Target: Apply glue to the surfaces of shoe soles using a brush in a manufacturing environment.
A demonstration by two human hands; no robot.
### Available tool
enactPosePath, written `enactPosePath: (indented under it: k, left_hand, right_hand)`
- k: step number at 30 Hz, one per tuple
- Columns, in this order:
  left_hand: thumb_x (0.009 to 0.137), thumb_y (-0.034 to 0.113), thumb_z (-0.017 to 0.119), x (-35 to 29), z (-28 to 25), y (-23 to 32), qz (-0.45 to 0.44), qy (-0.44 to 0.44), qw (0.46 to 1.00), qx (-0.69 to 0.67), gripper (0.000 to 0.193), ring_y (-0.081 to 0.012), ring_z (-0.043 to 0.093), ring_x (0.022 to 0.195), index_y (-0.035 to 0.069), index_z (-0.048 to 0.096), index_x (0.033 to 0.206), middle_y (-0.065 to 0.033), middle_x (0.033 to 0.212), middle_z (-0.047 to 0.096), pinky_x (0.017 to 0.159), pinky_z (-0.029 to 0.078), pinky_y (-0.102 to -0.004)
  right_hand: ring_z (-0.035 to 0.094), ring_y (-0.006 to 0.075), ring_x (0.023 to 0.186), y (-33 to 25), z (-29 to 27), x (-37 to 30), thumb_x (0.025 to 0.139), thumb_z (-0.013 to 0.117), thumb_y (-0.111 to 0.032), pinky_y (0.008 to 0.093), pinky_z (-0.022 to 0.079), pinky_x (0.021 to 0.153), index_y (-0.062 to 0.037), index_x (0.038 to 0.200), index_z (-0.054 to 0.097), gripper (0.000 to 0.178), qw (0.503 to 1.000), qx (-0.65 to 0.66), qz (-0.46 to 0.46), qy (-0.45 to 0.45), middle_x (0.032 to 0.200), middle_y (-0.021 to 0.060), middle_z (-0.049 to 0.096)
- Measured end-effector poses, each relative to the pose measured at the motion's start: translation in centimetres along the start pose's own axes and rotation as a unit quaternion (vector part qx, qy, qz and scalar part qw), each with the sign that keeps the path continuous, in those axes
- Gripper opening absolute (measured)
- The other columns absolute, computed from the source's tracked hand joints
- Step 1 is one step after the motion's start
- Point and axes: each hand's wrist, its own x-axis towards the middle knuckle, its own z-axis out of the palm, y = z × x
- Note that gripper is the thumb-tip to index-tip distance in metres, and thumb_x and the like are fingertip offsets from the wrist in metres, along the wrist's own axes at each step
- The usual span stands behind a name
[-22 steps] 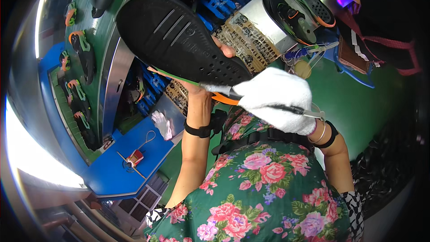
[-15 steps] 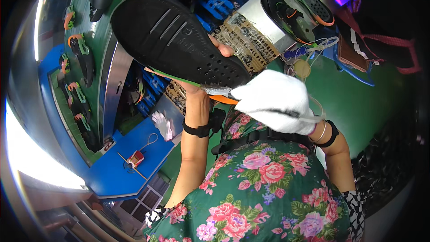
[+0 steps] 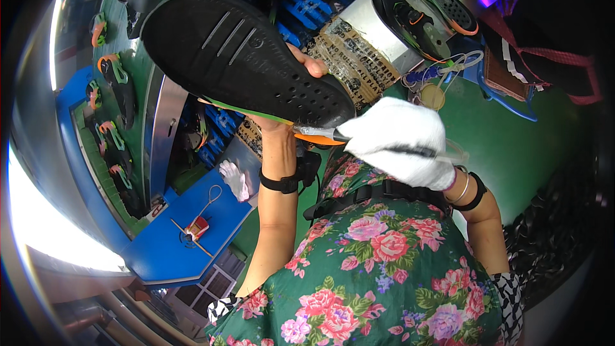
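1. A black shoe [image 3: 243, 57] with orange and green trim is held up in front of the person, left of centre, its sole turned toward the camera and its heel pointing to the lower right.
2. The shoe is gripped from beneath by the bare left hand [image 3: 272, 122]; fingertips are seen along the sole's far edge, while most of the hand is hidden behind the shoe.
3. A brush [image 3: 323, 133] is clasped in the white-gloved right hand [image 3: 397, 141], its pale tip set at the near edge of the heel. Whether the bristles are touching cannot be told.
4. The two hands are kept apart, with the brush's tip between them.
5. A green floral apron [image 3: 359, 269] is worn below the hands.
6. Beyond the shoe, a blue slotted rack [image 3: 307, 13] and a brown printed strip [image 3: 349, 57] are seen; beside the strip, two more shoes [image 3: 410, 22] are placed on a metal surface [image 3: 394, 51].
7. At the left, several shoes are carried on a green belt [image 3: 146, 74].
8. Nearer, a pale glove [image 3: 235, 181] and a small red object [image 3: 196, 225] are laid on a blue table [image 3: 176, 250].
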Motion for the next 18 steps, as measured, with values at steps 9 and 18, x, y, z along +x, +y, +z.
enactPosePath:
  k: [9, 18]
  left_hand:
    - [0.099, 0.054, 0.058, 0.7, -0.3, -0.1, 0.024, -0.025, 0.999, 0.021, 0.068, -0.0330, 0.066, 0.100, -0.010, 0.055, 0.120, -0.0174, 0.107, 0.057, 0.095, 0.051, -0.0492]
    - [0.097, 0.058, 0.057, 1.3, -0.4, -0.3, 0.037, -0.032, 0.997, 0.065, 0.071, -0.0324, 0.067, 0.098, -0.010, 0.057, 0.119, -0.0165, 0.107, 0.058, 0.092, 0.051, -0.0488]
  right_hand:
    - [0.073, 0.0252, 0.086, 0.5, -0.3, -0.2, 0.079, 0.079, -0.001, 0.0350, 0.057, 0.078, -0.0034, 0.092, 0.078, 0.014, 0.995, 0.057, 0.078, 0.039, 0.099, 0.0127, 0.077]
    - [0.073, 0.0242, 0.086, 0.7, -0.7, -0.4, 0.079, 0.078, 0.000, 0.0356, 0.057, 0.077, -0.0044, 0.093, 0.078, 0.015, 0.988, 0.092, 0.105, 0.072, 0.098, 0.0126, 0.077]
